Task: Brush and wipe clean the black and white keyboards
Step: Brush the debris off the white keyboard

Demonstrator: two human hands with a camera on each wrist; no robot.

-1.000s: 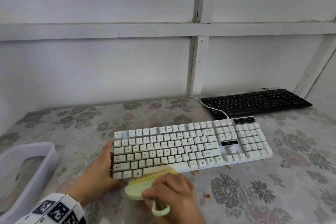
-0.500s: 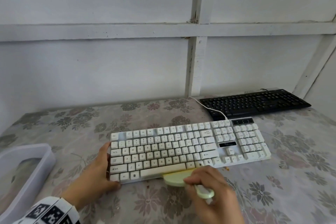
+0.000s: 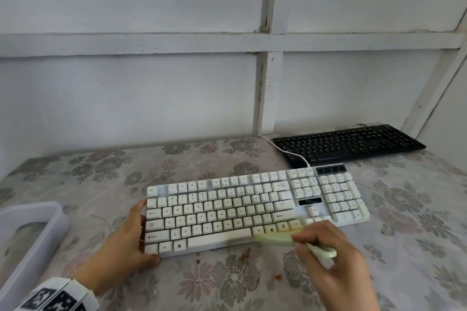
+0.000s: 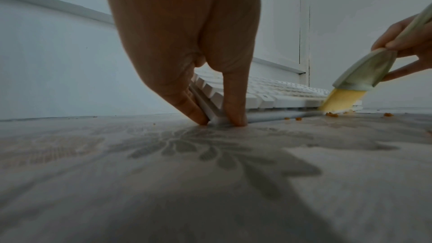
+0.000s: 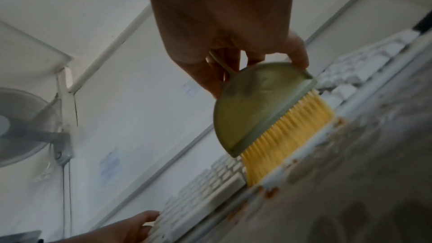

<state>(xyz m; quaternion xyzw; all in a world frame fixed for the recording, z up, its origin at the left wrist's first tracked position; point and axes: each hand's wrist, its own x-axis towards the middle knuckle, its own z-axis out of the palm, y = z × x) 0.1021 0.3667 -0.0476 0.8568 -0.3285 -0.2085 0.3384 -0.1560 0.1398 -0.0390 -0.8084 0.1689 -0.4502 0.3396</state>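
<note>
The white keyboard (image 3: 252,209) lies across the middle of the flowered table. My left hand (image 3: 137,232) holds its left end, fingers along the side edge and thumb at the front corner (image 4: 219,117). My right hand (image 3: 303,243) grips a pale green brush (image 3: 275,238) by its handle. The yellow bristles (image 5: 287,132) press on the keyboard's front edge, just right of the space bar. The black keyboard (image 3: 348,144) sits at the back right, against the wall, and neither hand touches it.
Orange crumbs (image 3: 278,277) lie on the cloth in front of the white keyboard. A translucent plastic container (image 3: 54,219) stands at the left table edge. The white cable (image 3: 283,149) runs from the white keyboard towards the wall. A fan (image 5: 23,128) hangs on the wall.
My right hand has swept the brush to the right along the white keyboard's front edge, from the left part of the space bar to past its right end. My left hand has kept its hold.
</note>
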